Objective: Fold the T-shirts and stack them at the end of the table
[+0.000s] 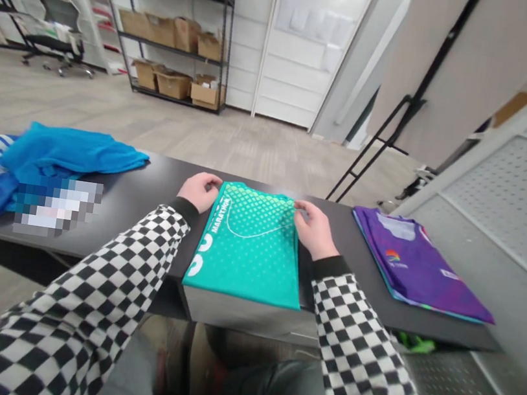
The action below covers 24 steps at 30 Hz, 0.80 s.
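A teal T-shirt [254, 261] lies folded into a flat rectangle in front of me, with white lettering along its left side and a pale green pattern near its far end. A thin white line curves across its upper part. My left hand [199, 192] is at the far left corner, thumb and fingers pinched on the fabric edge. At the far right corner, my right hand [316, 229] grips the other edge between thumb and fingers. The near hem reaches the front edge of the black table [144, 207].
On the left lies a crumpled blue shirt [73, 154]; a blurred patch covers something before it. To the right is a stack of folded purple shirts [417, 268]. Beyond stand a shelf with cardboard boxes [176, 84] and a board on a black stand [389, 137]. A perforated panel [520, 188] borders the right.
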{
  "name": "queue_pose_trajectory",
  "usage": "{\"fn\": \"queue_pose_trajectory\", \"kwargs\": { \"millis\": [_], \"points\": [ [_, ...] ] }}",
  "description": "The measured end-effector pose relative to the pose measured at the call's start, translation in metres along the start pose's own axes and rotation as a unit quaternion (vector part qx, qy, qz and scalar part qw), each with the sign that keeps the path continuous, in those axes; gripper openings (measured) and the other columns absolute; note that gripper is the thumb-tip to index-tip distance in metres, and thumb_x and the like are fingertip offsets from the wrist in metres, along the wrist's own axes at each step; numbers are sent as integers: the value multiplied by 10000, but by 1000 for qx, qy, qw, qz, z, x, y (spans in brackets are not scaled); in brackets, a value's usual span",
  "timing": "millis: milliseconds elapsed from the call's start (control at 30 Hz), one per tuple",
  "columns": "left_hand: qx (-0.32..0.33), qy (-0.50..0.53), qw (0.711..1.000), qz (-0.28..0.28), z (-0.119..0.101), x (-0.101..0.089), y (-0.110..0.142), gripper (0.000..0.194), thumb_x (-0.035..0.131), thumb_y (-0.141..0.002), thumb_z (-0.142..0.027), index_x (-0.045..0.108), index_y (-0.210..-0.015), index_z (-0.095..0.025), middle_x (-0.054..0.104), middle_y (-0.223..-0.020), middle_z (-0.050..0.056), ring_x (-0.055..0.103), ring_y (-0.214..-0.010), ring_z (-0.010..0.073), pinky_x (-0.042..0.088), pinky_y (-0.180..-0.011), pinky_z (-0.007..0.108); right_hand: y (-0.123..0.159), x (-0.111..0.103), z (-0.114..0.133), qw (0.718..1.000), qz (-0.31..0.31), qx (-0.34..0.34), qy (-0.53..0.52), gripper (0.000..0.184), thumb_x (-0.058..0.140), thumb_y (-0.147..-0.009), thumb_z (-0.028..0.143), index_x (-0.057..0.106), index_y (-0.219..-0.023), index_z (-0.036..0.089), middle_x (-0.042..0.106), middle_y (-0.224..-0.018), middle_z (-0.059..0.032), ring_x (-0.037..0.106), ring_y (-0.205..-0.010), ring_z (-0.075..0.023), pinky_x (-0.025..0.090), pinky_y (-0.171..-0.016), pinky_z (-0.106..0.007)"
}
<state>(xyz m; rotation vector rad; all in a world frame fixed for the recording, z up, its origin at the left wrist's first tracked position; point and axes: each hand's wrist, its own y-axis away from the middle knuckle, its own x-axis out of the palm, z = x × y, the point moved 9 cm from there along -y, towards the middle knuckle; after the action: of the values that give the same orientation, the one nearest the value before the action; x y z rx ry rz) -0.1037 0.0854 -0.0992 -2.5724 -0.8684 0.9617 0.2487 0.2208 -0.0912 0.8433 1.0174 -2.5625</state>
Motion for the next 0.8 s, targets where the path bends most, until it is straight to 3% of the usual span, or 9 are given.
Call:
{"fn": "queue_pose_trajectory", "kwargs": {
  "millis": [100,200,267,367,433,567,700,800],
  "points": [
    [11,22,1000,12,-17,-19,51,211,664,-844,-220,831,-971,-202,847,-1060,96,754,-1023,260,600,-1062,403,39,-16,22,1000,10,-14,-18,303,603,-1020,379,851,-1136,249,856,-1219,-128,787,-1205,-332,585,-1164,-539],
    [51,38,997,43,-37,-39,113,203,648,-896,-283,839,-935,-226,853,-1021,86,776,-1000,268,618,-1052,423,91,-31,48,996,66,-43,-35,304,632,-1069,426,859,-1211,283,849,-1277,-119,781,-1242,-338,575,-1190,-556],
    [100,49,991,76,-49,-46,150,239,665,-954,-312,867,-1056,-235,860,-1154,107,791,-1113,285,603,-1116,446,126,-34,65,988,127,-74,-39,328,699,-1073,448,840,-1333,307,823,-1395,-114,754,-1339,-350,541,-1241,-580],
    [180,-1,967,178,-59,-34,192,394,803,-934,-367,854,-1309,-258,796,-1448,142,728,-1381,343,513,-1266,521,167,-25,83,968,220,-119,9,589,861,-986,444,736,-1548,320,689,-1631,-120,626,-1542,-386,449,-1324,-635],
    [216,-68,947,227,-58,-21,208,515,857,-889,-354,827,-1395,-264,740,-1554,155,654,-1497,388,440,-1327,586,180,-17,88,958,244,-131,75,704,888,-956,349,671,-1625,317,594,-1725,-125,540,-1621,-397,404,-1349,-664],
    [244,-137,934,223,-52,-14,214,490,761,-921,-253,816,-1405,-209,747,-1535,187,661,-1484,403,452,-1306,615,188,-10,90,949,237,-134,157,636,787,-996,194,678,-1616,287,593,-1720,-138,542,-1623,-381,429,-1327,-651],
    [256,-146,929,223,-52,-19,223,509,702,-878,-144,830,-1368,-204,776,-1491,174,698,-1429,373,475,-1287,590,201,-16,93,951,229,-136,159,592,709,-982,81,739,-1542,272,653,-1659,-134,594,-1583,-357,458,-1300,-629],
    [269,-149,927,214,-57,-31,236,474,651,-929,-162,833,-1362,-226,818,-1408,155,720,-1394,361,509,-1250,586,216,-29,98,960,213,-130,126,562,675,-966,47,788,-1467,274,731,-1569,-124,653,-1527,-350,495,-1266,-630]
  ]
}}
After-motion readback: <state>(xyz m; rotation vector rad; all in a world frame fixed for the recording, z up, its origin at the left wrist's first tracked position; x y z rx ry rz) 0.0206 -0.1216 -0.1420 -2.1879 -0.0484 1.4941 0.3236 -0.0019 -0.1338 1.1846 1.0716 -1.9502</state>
